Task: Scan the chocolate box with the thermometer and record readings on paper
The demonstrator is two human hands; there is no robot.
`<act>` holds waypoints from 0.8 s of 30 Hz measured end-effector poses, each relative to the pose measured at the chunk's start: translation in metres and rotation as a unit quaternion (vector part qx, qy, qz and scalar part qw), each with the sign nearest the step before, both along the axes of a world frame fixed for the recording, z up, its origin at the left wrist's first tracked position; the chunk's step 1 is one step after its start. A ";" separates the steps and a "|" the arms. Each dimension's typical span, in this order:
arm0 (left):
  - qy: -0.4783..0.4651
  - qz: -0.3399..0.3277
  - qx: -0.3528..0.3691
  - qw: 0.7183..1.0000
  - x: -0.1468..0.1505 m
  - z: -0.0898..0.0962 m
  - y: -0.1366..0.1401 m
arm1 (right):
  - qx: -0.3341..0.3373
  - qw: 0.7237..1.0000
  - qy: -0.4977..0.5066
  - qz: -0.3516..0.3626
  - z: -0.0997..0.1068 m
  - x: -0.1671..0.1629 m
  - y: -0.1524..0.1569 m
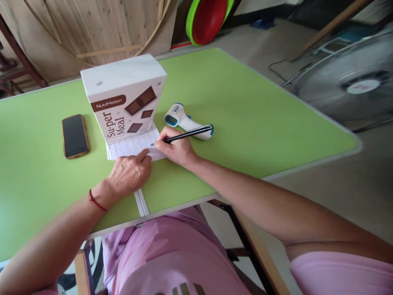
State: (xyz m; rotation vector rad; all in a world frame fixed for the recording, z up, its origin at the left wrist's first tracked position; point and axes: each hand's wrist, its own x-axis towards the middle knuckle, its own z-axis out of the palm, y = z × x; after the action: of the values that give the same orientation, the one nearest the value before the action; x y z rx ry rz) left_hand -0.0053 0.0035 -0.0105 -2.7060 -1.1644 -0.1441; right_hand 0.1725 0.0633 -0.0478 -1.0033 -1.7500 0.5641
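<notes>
My right hand (176, 148) grips a black pen (188, 134) with its tip resting on a printed white paper sheet (132, 145). My left hand (130, 174) lies flat on the green table (260, 123), fingertips pressing the sheet's near edge. A white "NutriMotion Su-per Meal" box (125, 96) stands upright on the far part of the sheet. Just beyond my right hand lies a white and blue infrared thermometer (181, 119).
A phone (75, 135) in a brown case lies screen up at the left of the box. Off the table's right edge stands a large floor fan (353, 82). Red and green basins (207, 18) lean against the far wall, beside wooden panels.
</notes>
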 end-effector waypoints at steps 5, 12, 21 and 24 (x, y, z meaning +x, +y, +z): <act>-0.001 0.000 0.000 1.000 0.000 0.000 0.000 | -0.005 1.000 -0.003 -0.001 0.001 0.000 0.000; -0.004 0.000 -0.002 1.000 0.000 -0.001 0.000 | -0.019 1.000 -0.019 -0.003 0.000 0.000 0.000; -0.008 -0.003 0.010 1.000 0.000 -0.002 0.001 | -0.010 1.000 -0.015 0.005 -0.001 0.000 0.000; -0.011 -0.004 0.010 1.000 0.000 -0.002 0.001 | -0.010 1.000 -0.017 0.007 -0.001 0.001 0.001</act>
State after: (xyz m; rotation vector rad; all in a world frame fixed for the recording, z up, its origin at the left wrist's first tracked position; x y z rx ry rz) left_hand -0.0055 0.0040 -0.0128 -2.6990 -1.1535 -0.1857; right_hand 0.1731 0.0639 -0.0487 -1.0209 -1.7855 0.5759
